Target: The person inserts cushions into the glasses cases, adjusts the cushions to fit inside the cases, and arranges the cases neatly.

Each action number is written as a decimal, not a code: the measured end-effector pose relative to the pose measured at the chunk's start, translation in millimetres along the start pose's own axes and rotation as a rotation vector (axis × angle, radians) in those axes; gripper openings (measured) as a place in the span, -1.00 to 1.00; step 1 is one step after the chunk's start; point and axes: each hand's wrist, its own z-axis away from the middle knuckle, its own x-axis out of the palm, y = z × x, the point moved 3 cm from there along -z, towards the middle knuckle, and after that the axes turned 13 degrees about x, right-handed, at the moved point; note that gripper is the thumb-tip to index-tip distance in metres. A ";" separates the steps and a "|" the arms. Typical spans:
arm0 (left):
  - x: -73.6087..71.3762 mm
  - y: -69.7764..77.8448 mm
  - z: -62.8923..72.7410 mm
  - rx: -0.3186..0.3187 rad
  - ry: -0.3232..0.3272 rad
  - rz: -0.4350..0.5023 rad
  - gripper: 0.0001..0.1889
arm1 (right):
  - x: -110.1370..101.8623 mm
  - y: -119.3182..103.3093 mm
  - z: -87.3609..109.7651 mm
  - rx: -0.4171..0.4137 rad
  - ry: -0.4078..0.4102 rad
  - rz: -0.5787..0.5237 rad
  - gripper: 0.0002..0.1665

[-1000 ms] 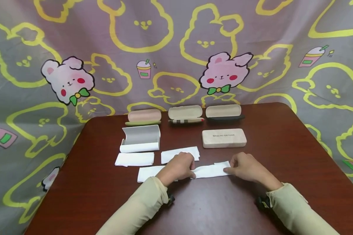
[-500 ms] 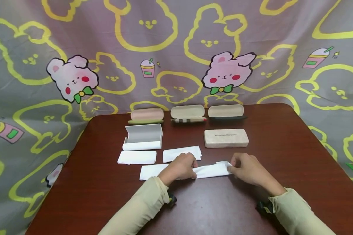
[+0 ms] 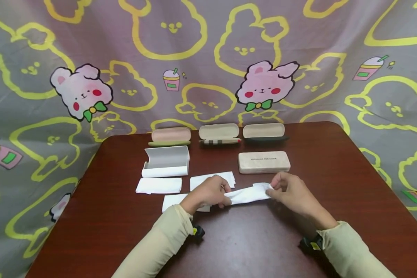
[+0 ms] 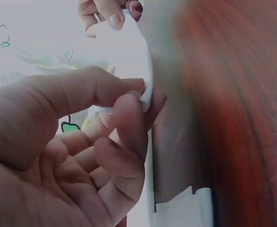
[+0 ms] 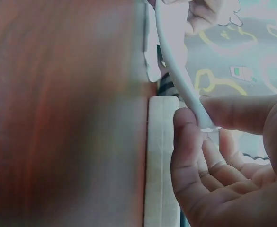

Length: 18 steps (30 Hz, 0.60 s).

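Observation:
A long folded white cloth (image 3: 248, 194) is stretched between both hands, raised over the table in the wrist views. My left hand (image 3: 210, 192) pinches its left end between thumb and fingers, and my right hand (image 3: 296, 193) pinches the opposite end. In the right wrist view the cloth (image 5: 178, 73) shows edge-on as a thin band. Three more folded white cloths lie on the table: one at the left (image 3: 159, 185), a second behind my left hand (image 3: 226, 178), and a third (image 3: 172, 201) partly hidden by that hand and wrist.
Behind the cloths stand an open white glasses case (image 3: 165, 170) and a closed beige case (image 3: 264, 162) with lettering. Along the back edge are three open glasses cases: pink-lined (image 3: 171, 135), plaid (image 3: 219, 132) and dark-based (image 3: 264, 131). A patterned curtain (image 3: 201, 46) hangs behind the table.
Both hands have lifted the cloth from the tabletop and moved slightly away from me, still pinching its ends. The cases and other cloths stay where they were.

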 end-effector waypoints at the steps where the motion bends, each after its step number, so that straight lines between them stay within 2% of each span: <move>1: -1.5 0.7 -0.9 -0.004 0.005 0.012 -0.80 | -1.6 -0.5 -0.3 0.004 -0.003 -0.027 -0.71; 5: -10.5 5.7 -6.1 0.004 0.028 -0.050 -0.65 | -7.8 -2.5 -3.4 0.005 -0.004 -0.073 -0.53; 8: -19.5 9.8 -11.4 0.013 0.056 -0.098 -0.69 | -12.6 -4.6 -6.7 -0.014 0.018 -0.066 -0.54; 11: -27.9 12.8 -17.2 0.002 0.083 -0.029 -0.75 | -19.2 -7.0 -10.9 -0.020 0.039 -0.078 -0.63; 14: -34.4 15.3 -24.5 0.006 0.106 0.096 -0.79 | -28.9 -9.6 -16.2 -0.016 0.062 -0.089 -0.67; 18: -40.9 18.0 -39.1 0.049 0.146 0.189 -0.84 | -45.5 -12.3 -25.5 -0.015 0.097 -0.091 -0.69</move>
